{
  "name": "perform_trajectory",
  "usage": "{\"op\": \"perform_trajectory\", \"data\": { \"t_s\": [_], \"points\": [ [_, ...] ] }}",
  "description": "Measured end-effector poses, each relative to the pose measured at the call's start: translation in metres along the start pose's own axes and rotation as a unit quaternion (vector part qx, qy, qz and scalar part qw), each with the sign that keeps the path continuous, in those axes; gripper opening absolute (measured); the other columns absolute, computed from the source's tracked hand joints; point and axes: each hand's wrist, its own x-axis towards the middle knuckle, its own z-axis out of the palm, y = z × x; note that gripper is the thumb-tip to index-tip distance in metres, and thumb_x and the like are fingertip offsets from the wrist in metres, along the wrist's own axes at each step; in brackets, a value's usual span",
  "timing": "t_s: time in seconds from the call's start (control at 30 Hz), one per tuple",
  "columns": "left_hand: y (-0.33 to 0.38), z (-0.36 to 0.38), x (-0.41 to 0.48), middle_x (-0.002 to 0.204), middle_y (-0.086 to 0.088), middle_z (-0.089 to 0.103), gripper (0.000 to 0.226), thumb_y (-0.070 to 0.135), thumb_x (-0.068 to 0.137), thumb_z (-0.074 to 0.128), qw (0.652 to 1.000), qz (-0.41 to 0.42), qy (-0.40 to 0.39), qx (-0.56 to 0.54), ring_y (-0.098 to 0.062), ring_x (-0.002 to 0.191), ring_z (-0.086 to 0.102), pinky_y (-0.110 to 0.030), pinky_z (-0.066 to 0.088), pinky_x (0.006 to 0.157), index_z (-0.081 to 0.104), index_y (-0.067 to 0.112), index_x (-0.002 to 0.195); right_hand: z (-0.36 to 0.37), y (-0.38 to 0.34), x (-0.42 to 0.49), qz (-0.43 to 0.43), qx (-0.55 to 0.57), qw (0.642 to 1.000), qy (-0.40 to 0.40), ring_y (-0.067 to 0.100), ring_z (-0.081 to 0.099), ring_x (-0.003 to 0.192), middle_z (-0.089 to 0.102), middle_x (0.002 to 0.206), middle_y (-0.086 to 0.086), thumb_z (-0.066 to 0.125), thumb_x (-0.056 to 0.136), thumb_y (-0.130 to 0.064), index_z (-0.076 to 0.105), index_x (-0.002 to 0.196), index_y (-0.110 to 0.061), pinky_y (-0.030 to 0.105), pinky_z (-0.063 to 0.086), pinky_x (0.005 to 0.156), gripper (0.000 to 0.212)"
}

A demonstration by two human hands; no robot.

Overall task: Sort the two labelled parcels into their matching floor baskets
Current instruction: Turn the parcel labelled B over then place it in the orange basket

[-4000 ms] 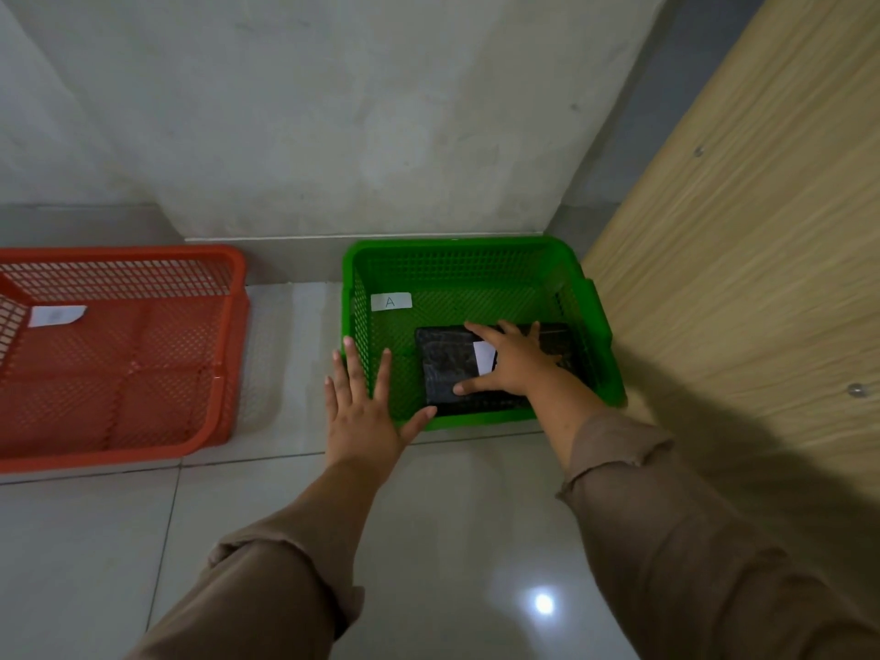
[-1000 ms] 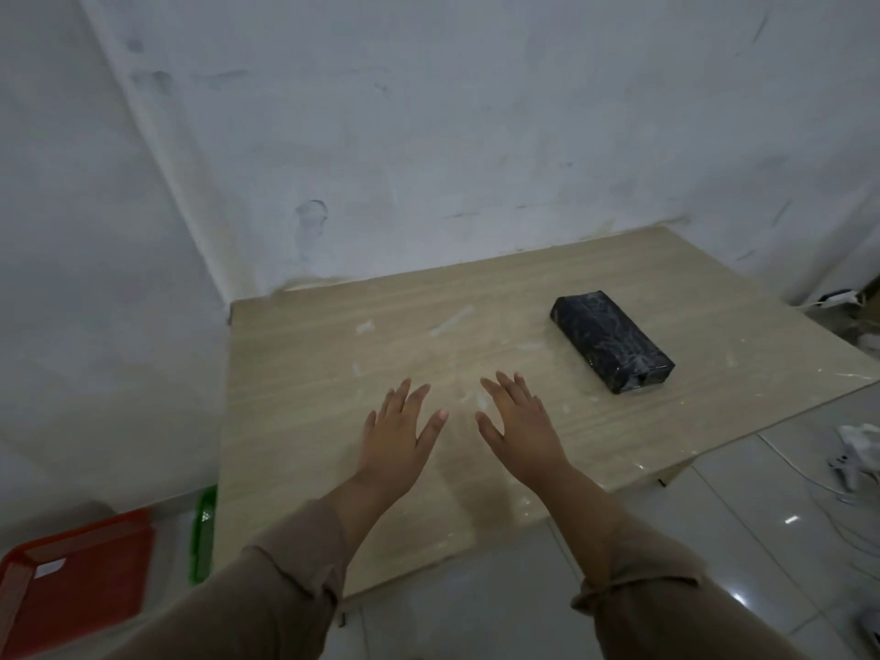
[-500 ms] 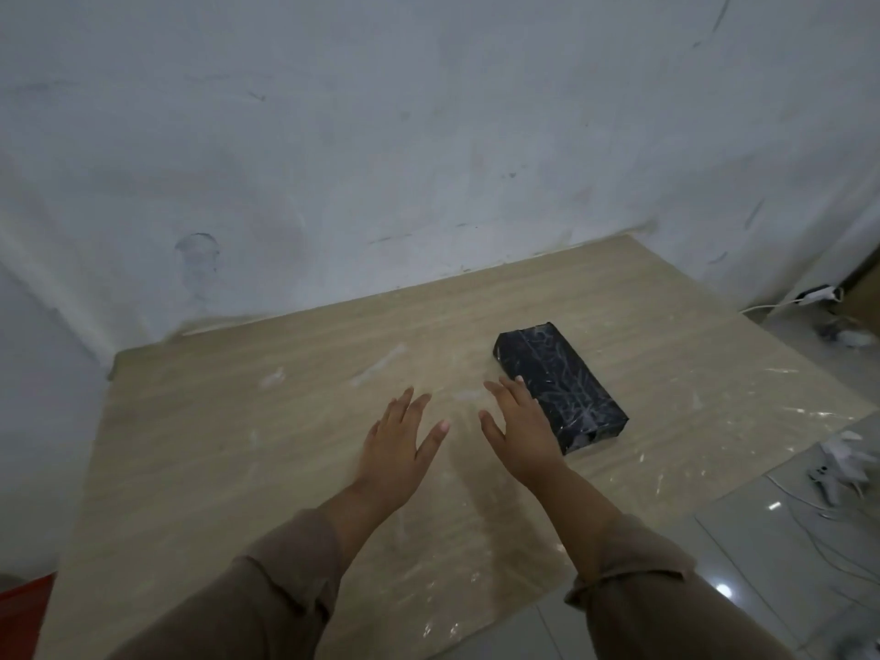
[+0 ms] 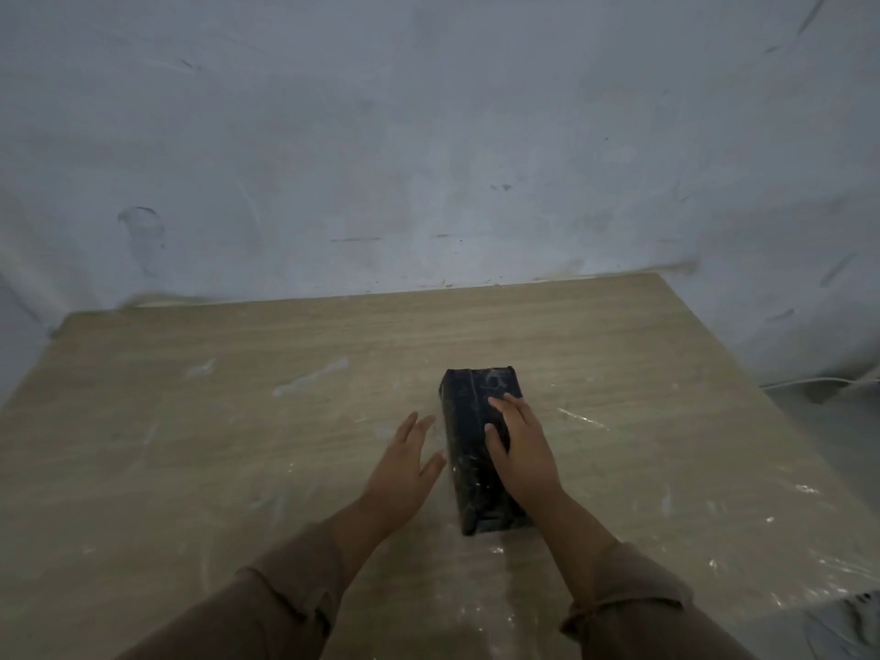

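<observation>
A black wrapped parcel [image 4: 469,421] lies lengthwise on the wooden table [image 4: 238,421], near the middle. My right hand [image 4: 521,450] rests flat on its top, fingers spread over the wrap, not closed around it. My left hand [image 4: 405,464] hovers just left of the parcel with fingers apart, its thumb close to the parcel's left side. No label shows on the parcel from here. Neither floor basket is in view.
The table butts against a scuffed white wall [image 4: 428,159] at the back. White smears and tape scraps mark the tabletop. A white cable [image 4: 819,381] runs along the floor past the table's right edge.
Four seconds ago my right hand was on a parcel in the green basket. Since then the view has turned to the table; my right hand has landed on the second parcel and the left closed in.
</observation>
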Motion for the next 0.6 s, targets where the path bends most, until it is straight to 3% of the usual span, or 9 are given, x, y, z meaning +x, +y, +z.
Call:
{"op": "perform_trajectory", "data": {
  "t_s": [0.1,0.2,0.3,0.43,0.6],
  "points": [
    [0.028,0.029,0.017,0.158,-0.008,0.004,0.059,0.034,0.096,0.042,0.997,-0.037,0.002,-0.065,-0.020,0.145,0.008,-0.029,0.015,0.113,0.018,0.017,0.147,-0.016,0.028,0.009,0.006,0.025,1.000,-0.007,0.021,0.041,0.130,0.043,0.141,0.010,0.048,0.095,-0.019,0.041,0.136,-0.010,0.022,0.030,0.101,0.043],
    [0.047,0.050,0.030,0.158,-0.007,0.003,0.061,0.031,0.096,0.044,0.992,-0.070,0.012,-0.101,-0.022,0.145,0.009,-0.031,0.018,0.114,0.014,0.018,0.147,-0.020,0.048,0.012,0.034,0.053,0.997,-0.045,0.020,0.045,0.126,0.043,0.140,0.010,0.050,0.094,-0.020,0.036,0.139,-0.010,0.018,0.031,0.096,0.048],
    [0.054,0.065,0.034,0.159,-0.005,-0.007,0.063,0.019,0.096,0.044,0.991,-0.090,0.005,-0.095,-0.022,0.146,0.006,-0.030,0.022,0.113,0.008,0.022,0.148,-0.019,0.059,0.012,0.054,0.084,0.992,-0.077,0.021,0.042,0.129,0.040,0.144,0.009,0.049,0.095,-0.026,0.030,0.142,-0.012,0.022,0.033,0.100,0.053],
    [0.054,0.067,0.031,0.159,-0.003,-0.009,0.062,0.010,0.096,0.042,0.991,-0.092,0.009,-0.097,-0.021,0.146,0.003,-0.025,0.022,0.110,0.010,0.021,0.148,-0.017,0.060,0.009,0.061,0.113,0.988,-0.092,0.024,0.046,0.128,0.040,0.147,0.007,0.051,0.094,-0.027,0.020,0.146,-0.015,0.039,0.042,0.104,0.061],
    [0.043,0.051,0.025,0.159,0.000,-0.004,0.060,0.010,0.095,0.046,0.971,-0.090,-0.028,-0.222,-0.019,0.146,0.005,-0.036,0.021,0.117,0.017,0.020,0.147,-0.014,0.057,0.004,0.054,0.144,0.987,-0.047,0.021,0.058,0.113,0.054,0.135,0.005,0.050,0.094,-0.026,0.025,0.145,-0.017,0.030,0.048,0.090,0.057]
  ]
}}
